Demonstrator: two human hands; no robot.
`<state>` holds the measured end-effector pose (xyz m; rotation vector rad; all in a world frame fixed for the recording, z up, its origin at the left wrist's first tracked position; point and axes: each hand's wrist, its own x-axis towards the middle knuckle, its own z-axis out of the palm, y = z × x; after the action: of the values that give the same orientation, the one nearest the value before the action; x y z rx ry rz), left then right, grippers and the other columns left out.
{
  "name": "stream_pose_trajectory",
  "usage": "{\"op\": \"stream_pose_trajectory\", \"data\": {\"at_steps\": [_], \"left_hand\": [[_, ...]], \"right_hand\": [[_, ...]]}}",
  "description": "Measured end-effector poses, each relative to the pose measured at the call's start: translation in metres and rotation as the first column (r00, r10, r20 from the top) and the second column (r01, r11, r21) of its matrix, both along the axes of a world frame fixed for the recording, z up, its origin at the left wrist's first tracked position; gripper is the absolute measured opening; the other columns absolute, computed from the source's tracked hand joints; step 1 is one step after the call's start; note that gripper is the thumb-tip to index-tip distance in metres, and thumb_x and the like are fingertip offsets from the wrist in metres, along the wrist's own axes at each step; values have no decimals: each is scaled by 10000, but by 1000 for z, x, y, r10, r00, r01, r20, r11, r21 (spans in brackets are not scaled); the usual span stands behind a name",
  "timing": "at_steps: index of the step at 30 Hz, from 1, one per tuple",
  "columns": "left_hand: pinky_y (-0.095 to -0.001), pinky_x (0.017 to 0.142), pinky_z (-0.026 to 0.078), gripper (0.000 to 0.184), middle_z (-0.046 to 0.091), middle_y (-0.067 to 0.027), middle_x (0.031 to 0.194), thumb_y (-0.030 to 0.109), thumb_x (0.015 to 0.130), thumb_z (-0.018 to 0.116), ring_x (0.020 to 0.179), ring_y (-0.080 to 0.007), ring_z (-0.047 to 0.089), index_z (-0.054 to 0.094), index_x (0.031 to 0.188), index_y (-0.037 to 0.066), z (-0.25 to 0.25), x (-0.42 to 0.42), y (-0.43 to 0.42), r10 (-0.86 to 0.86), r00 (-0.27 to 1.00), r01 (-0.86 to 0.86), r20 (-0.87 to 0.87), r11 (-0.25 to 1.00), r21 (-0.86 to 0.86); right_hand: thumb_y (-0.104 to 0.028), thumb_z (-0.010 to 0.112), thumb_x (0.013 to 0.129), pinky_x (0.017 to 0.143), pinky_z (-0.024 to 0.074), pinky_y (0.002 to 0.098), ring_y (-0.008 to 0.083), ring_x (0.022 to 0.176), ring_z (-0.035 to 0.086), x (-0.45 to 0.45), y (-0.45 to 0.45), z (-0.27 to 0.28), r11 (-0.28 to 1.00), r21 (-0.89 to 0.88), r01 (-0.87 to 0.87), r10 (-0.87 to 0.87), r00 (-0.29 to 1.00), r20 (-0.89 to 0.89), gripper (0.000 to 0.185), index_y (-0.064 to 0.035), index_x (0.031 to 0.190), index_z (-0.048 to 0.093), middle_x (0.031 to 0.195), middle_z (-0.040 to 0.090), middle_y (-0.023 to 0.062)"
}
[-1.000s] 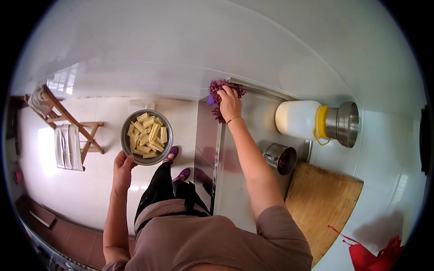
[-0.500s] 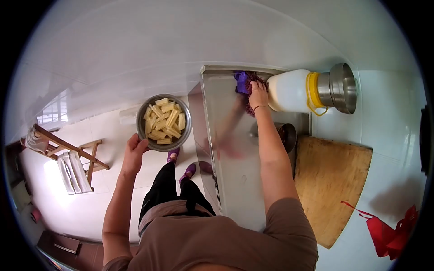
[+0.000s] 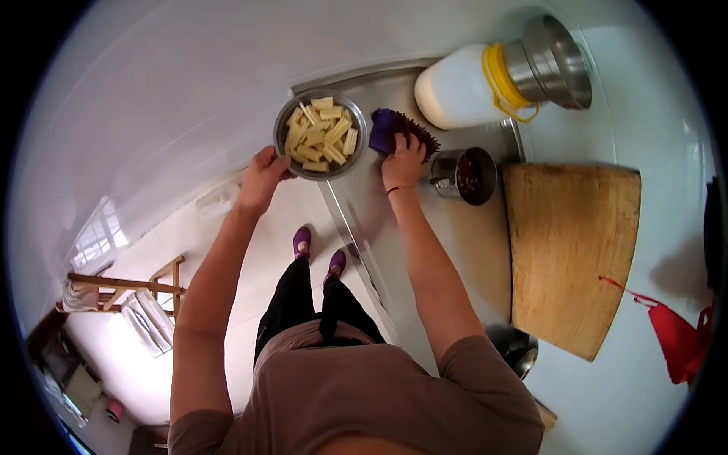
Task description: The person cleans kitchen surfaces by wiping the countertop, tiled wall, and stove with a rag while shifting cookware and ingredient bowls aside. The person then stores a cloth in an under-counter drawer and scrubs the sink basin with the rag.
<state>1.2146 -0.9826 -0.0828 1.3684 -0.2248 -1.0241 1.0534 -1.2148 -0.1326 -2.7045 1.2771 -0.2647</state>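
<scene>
My left hand [image 3: 263, 180] is closed on the rim of a round metal bowl [image 3: 350, 161], holding it up at the counter's left edge. Pale yellow ridged cut sticks [image 3: 322, 136] fill the bowl. My right hand [image 3: 404, 165] grips a purple and maroon shaggy cloth [image 3: 387, 130] on the metal countertop [image 3: 466, 254], fingers curled over it. Just right of that hand stands a metal mug [image 3: 449, 173] with dark reddish bits inside.
A white plastic jug [image 3: 455, 87] with a yellow collar and metal bowls [image 3: 560, 64] on top is at the back. A wooden cutting board [image 3: 572, 250] leans at the right, near a red bag [image 3: 679, 341]. A wooden folding stool [image 3: 144, 292] is on the floor left.
My left hand has brought the bowl up and right, over the counter's edge. My right hand and the cloth have come away from the jug, and the view has shifted.
</scene>
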Motion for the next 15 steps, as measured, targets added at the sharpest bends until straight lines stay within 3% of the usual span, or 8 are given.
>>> {"op": "stream_pose_trajectory", "data": {"at_steps": [3,7,9,15], "left_hand": [[-302,781,486,223,606,-106,921,101,851,471,836,-175,589,541,995,-54,-7,9,-15,-16,1000,16,-9,999,-31],[-321,776,497,233,614,-129,962,106,855,487,848,-204,602,530,1026,-45,-1,11,-7,-24,999,21,-32,995,-100],[-318,758,504,219,607,-130,961,77,861,472,848,-216,600,522,1030,-52,-1,13,-7,-28,998,24,-49,997,-79],[-324,744,520,209,580,-144,986,38,854,482,827,-246,595,488,1038,-61,-11,16,-15,19,995,-23,-101,999,-42]], "right_hand": [[-135,614,703,894,337,593,456,1182,330,-13,47,-7,998,-18,64,-63,995,76,436,-171,1128,521,1272,400,149],[-190,655,674,875,327,609,453,1198,306,-41,135,13,995,7,-98,97,992,85,433,-203,1093,547,1268,403,148],[-219,680,658,878,317,624,452,1206,301,-59,171,25,985,35,-167,159,972,173,433,-210,1074,560,1268,406,138],[-272,713,626,857,325,645,440,1216,291,-123,232,47,980,55,-193,183,971,153,363,-182,955,589,1260,402,120]]}}
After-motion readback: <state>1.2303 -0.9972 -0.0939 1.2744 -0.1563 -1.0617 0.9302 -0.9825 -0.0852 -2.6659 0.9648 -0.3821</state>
